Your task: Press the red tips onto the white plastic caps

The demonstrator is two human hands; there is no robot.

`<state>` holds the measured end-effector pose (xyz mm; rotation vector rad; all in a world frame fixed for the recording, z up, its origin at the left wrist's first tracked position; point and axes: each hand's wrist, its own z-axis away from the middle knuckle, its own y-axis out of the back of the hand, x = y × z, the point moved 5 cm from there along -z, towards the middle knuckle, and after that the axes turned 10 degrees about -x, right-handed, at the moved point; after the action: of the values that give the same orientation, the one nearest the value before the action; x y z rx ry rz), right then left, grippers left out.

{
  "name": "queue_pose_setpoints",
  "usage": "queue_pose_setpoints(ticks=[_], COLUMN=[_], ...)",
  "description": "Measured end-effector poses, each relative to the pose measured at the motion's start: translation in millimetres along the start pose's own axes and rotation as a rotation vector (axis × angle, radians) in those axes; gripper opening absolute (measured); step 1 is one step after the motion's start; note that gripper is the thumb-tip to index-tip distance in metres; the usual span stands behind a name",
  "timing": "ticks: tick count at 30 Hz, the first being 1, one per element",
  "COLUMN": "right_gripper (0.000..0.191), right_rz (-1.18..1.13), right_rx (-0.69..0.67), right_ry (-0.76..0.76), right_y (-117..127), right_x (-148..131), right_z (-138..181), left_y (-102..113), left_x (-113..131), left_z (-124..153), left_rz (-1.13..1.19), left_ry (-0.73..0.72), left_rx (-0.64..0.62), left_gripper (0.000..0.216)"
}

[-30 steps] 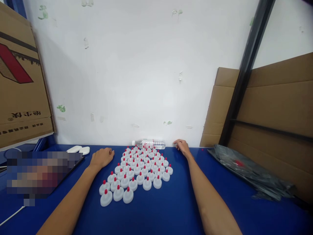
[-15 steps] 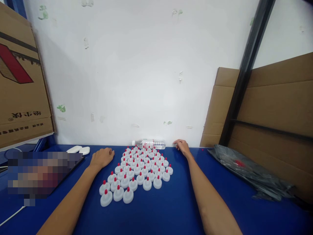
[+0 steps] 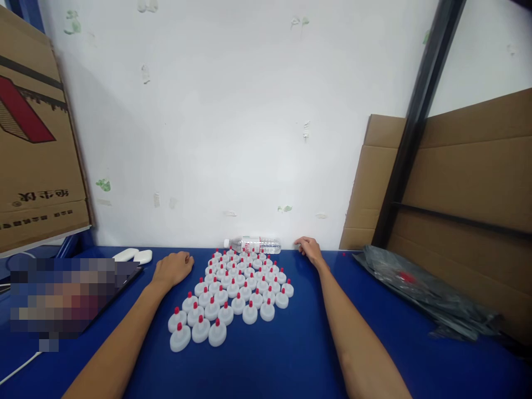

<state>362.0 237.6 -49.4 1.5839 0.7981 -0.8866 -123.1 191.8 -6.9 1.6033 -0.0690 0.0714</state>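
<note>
Many white caps (image 3: 250, 312) with red tips stand in a cluster on the blue table. Behind them, against the wall, a clear plastic bottle (image 3: 270, 245) with a white cap and a red-and-white label lies on its side. Left of the cluster rests my left hand (image 3: 173, 267) on the table, its fingers curled in and nothing visible in them. My right hand (image 3: 308, 248) lies just right of the bottle's base, apart from it. Its index finger stretches out to the left, the other fingers are loosely bent, and I see nothing held.
Two small white objects (image 3: 143, 256) lie left of my left hand, beside a blurred-out flat item (image 3: 70, 296) and a white cable (image 3: 20, 367). Grey plastic bags (image 3: 419, 288) are piled at right. Cardboard (image 3: 469, 183) and a dark metal post (image 3: 411, 133) stand behind them.
Both hands, the caps and the bottle stay where they were. Only the camera view has shifted very slightly.
</note>
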Motion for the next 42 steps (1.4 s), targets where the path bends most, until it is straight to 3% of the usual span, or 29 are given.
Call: queue_pose_setpoints(ticks=[42], right_gripper=[0.029], right_rz=[0.032], right_rx=[0.007], right_ry=[0.008], right_y=[0.7], right_x=[0.8], right_z=[-1.4], left_y=[-0.7], left_x=[0.1], left_z=[-0.9], left_rz=[-0.008], left_ry=[0.010], left_rx=[-0.002], left_gripper=[0.039])
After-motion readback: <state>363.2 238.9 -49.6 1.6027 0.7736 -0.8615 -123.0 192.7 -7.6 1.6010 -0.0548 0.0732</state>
